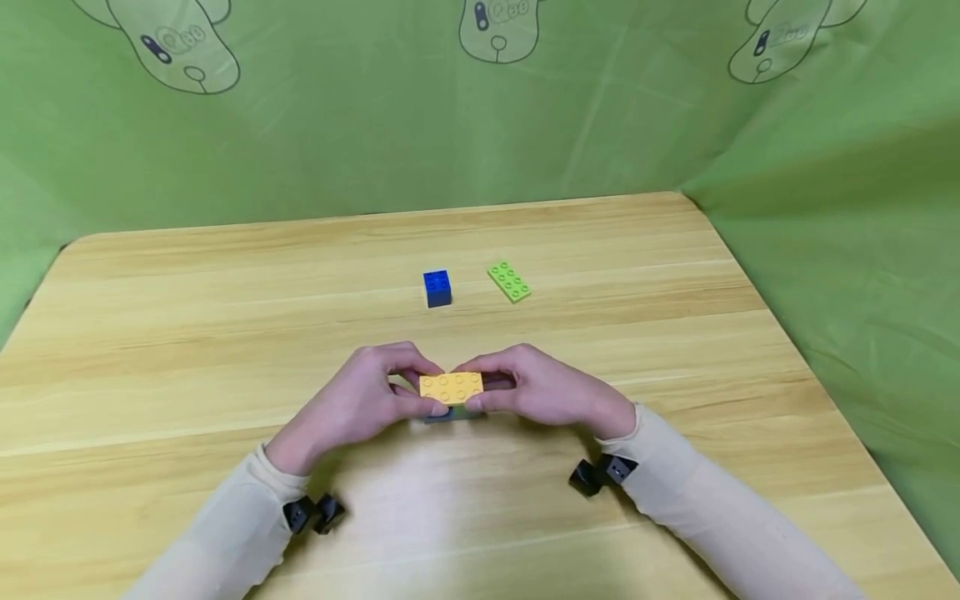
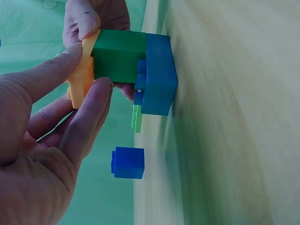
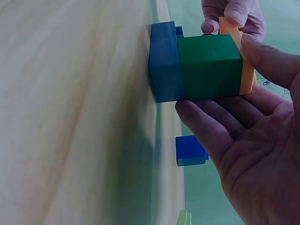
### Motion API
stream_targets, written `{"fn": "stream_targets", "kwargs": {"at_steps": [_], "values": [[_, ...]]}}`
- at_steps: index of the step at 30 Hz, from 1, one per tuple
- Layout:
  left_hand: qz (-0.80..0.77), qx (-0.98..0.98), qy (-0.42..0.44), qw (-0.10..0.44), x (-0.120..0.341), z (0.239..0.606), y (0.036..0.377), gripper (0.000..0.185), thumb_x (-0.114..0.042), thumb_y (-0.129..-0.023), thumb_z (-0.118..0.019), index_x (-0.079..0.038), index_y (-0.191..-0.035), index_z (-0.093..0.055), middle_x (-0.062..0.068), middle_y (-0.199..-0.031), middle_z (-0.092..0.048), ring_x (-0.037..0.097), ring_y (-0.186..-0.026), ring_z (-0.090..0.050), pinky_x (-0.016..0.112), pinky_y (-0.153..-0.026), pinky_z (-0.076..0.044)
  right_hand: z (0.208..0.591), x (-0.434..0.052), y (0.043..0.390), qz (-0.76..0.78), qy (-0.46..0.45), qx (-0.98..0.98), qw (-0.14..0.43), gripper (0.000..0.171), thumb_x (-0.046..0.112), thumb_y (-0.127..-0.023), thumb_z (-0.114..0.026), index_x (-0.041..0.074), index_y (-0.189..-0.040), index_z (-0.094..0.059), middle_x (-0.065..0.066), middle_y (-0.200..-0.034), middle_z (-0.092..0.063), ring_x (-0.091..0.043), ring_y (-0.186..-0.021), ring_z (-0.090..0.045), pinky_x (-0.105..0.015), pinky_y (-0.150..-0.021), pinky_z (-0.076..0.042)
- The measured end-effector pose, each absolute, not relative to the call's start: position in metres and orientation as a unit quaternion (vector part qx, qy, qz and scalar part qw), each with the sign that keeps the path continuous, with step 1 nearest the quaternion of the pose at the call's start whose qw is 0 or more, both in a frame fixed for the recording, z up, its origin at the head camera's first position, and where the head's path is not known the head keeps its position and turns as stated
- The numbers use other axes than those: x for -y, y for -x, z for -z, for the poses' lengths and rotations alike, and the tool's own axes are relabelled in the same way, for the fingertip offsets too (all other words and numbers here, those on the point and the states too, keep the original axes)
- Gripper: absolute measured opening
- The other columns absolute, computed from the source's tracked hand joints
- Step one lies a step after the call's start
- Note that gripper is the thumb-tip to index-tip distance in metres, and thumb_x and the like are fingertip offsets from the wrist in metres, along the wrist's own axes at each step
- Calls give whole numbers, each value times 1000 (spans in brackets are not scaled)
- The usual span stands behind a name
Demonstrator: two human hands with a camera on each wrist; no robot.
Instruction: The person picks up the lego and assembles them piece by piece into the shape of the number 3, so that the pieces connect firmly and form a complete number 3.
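Note:
A thin yellow building brick (image 1: 451,387) with studs lies on top of a green brick (image 3: 211,65), which stands on a blue base brick (image 2: 160,75) on the table. The green brick covers one end of the base; bare studs show at the other. My left hand (image 1: 363,396) pinches the yellow brick's left end, which juts out past the green one. From the other side, my right hand (image 1: 543,387) holds the yellow brick's right end, its thumb on the front edge and its fingers near the green brick's side. From above, the yellow brick hides most of the stack.
Beyond the hands, a small dark blue brick (image 1: 437,289) stands on the wooden table (image 1: 187,333). To its right lies a flat light green brick (image 1: 509,282), set at a slant. Green cloth (image 1: 375,142) with printed animal heads hangs behind the table and along its right side.

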State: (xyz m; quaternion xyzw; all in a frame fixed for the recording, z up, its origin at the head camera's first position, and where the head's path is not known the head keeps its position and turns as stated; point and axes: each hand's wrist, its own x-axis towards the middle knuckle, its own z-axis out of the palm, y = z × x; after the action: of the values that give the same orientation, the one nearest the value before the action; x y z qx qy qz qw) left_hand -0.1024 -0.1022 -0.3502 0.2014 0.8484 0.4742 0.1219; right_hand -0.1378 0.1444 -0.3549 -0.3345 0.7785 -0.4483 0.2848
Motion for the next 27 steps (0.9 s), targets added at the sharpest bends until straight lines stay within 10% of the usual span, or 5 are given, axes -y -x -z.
{"fn": "stream_targets", "kwargs": {"at_steps": [13, 27], "values": [[-497, -831, -175, 178, 102, 351, 103, 31, -24, -80, -83, -12, -107, -73, 2, -103, -67, 14, -87, -69, 28, -76, -57, 355, -147, 137, 449, 329, -777, 296, 33, 21, -94, -69, 16, -127, -65, 5, -104, -67, -15, -89, -59, -35, -81, -53], [-524, -820, -223, 57, 125, 342, 114, 27, -15, -90, -73, -6, -115, -68, 5, -112, -67, 18, -98, -66, 37, -90, -53, 354, -145, 138, 421, 324, -795, 292, 37, 22, -94, -70, 14, -129, -64, 8, -105, -67, -14, -88, -58, -35, -81, -52]]}}
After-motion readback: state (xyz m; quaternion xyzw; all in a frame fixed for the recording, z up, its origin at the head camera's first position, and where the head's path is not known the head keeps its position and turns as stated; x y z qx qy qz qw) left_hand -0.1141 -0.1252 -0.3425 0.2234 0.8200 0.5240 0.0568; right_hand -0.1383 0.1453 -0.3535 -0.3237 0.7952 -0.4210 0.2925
